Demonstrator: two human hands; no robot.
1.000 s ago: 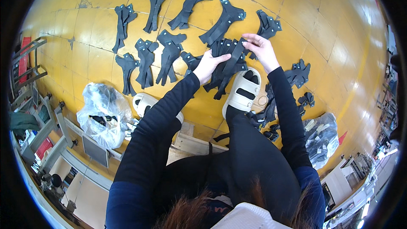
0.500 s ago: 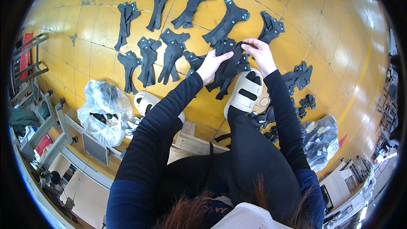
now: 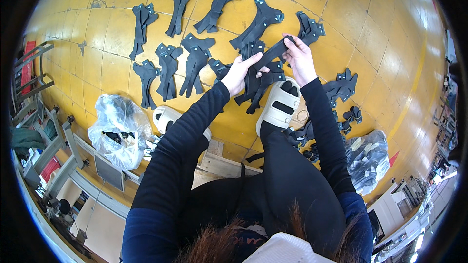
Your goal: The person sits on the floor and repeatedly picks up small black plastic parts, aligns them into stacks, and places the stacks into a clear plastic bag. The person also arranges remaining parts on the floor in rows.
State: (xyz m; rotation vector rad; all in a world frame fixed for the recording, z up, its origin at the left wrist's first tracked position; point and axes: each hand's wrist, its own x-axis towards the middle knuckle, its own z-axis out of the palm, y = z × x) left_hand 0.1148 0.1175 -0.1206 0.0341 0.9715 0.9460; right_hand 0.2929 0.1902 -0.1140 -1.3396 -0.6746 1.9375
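Both hands hold one long black fabric piece [image 3: 274, 52] above the yellow floor. My left hand [image 3: 240, 72] grips its lower end and my right hand [image 3: 299, 58] pinches its upper end. Beneath them lies a stack of similar black pieces [image 3: 257, 84] next to my right white sandal [image 3: 281, 104]. Several more black cut pieces are spread over the floor ahead, such as one stack [image 3: 196, 61] to the left and another [image 3: 261, 20] further away.
A clear plastic bag with dark parts [image 3: 118, 130] lies at the left beside my left sandal [image 3: 165, 117]. Another bag [image 3: 366, 159] and loose black pieces [image 3: 341, 87] lie at the right. Wooden boards [image 3: 222, 163] sit under me. Metal frames [image 3: 29, 75] stand far left.
My hands lifted a black piece off the stack by my right sandal and now hold it stretched between them, slightly higher than before.
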